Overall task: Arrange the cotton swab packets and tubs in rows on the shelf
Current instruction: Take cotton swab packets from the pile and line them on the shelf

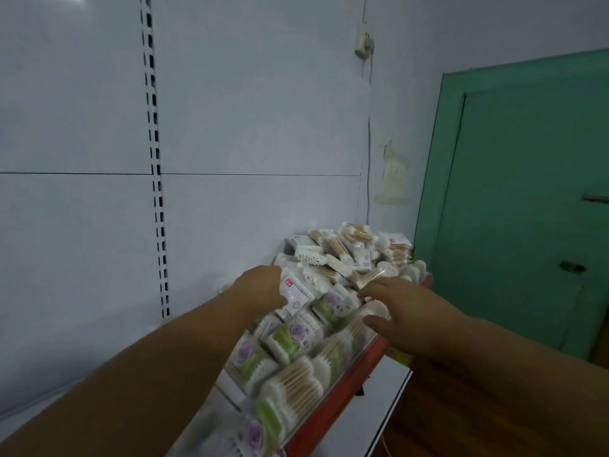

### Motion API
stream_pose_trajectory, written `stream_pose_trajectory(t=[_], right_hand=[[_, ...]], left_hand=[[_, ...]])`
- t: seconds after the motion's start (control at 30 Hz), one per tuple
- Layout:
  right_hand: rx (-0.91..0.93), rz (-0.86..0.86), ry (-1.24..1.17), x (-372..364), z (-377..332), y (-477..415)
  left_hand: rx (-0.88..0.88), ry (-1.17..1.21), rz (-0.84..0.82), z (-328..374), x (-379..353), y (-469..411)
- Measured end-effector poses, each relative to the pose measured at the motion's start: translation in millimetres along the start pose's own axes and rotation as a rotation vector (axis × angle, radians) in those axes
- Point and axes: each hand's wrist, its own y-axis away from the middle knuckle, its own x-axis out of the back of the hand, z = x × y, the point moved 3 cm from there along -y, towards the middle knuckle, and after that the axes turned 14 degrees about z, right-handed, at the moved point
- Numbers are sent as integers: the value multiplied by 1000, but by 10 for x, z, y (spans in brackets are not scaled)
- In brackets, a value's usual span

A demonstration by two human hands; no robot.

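Cotton swab packets fill a shelf with a red front edge (342,404). Near me, packets with green and purple flower labels (290,338) stand in rows. Farther back lies a loose heap of packets (349,249) with wooden-stick swabs. My left hand (260,291) grips a white packet with a red mark (298,291) at the left side of the heap. My right hand (402,305) hovers over the packets on the right, fingers spread, with its fingertips touching them.
A white back panel with a slotted upright (157,199) rises behind the shelf. A green door (527,192) stands to the right. A lower white shelf (382,400) juts out below the red edge. A cable and socket (364,44) hang on the wall.
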Motion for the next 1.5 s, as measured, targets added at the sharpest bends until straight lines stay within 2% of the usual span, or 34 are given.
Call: stream_pose_trajectory(t=[0.13, 0.23, 0.3, 0.4, 0.53, 0.6, 0.7, 0.83, 0.97, 1.0, 1.13, 1.17, 1.23, 1.3, 1.37, 1.43, 1.5], right_hand=[[-52, 36, 17, -207, 132, -391], [-36, 125, -4, -418, 130, -738], [-16, 147, -8, -584, 97, -969], [50, 78, 65, -803, 15, -1244], [194, 112, 115, -789, -25, -1474], [211, 126, 4, -568, 58, -1634], [202, 121, -306, -286, 178, -1928], [295, -39, -873, -395, -164, -2106], [297, -219, -1155, -789, -531, -2259], [348, -237, -1110, -901, -586, -2288], [861, -185, -214, -1410, -836, -2221], [914, -179, -102, -1455, -953, -2168], [935, -107, -48, -1435, -983, -2189], [852, -84, -246, -1195, -1127, -2270], [672, -172, -645, -871, -1131, -2378], [567, -327, -1022, -545, -1337, -2261], [550, -534, -1245, -277, -1600, -1981]], left_hand=[[1, 19, -31, -45, -242, -53], [90, 131, -57, -140, -174, -64], [228, 380, -74, -263, -48, -50], [506, 854, -54, -435, 229, 81], [668, 1065, 15, -563, 555, 283], [714, 1194, 55, -575, 682, 330], [719, 1357, 102, -449, 756, 291], [680, 1499, 114, -107, 564, 197], [883, 1478, 414, -204, 479, 418], [929, 1460, 496, -277, 510, 545], [1060, 1387, 724, -441, 693, 1124], [1075, 1360, 769, -426, 763, 1312], [1102, 1353, 779, -384, 798, 1546], [1074, 1314, 845, -346, 984, 1925], [1071, 1296, 922, -344, 1120, 2172], [1067, 1264, 1016, -340, 1298, 2524], [1054, 1263, 1043, -329, 1435, 2831]])
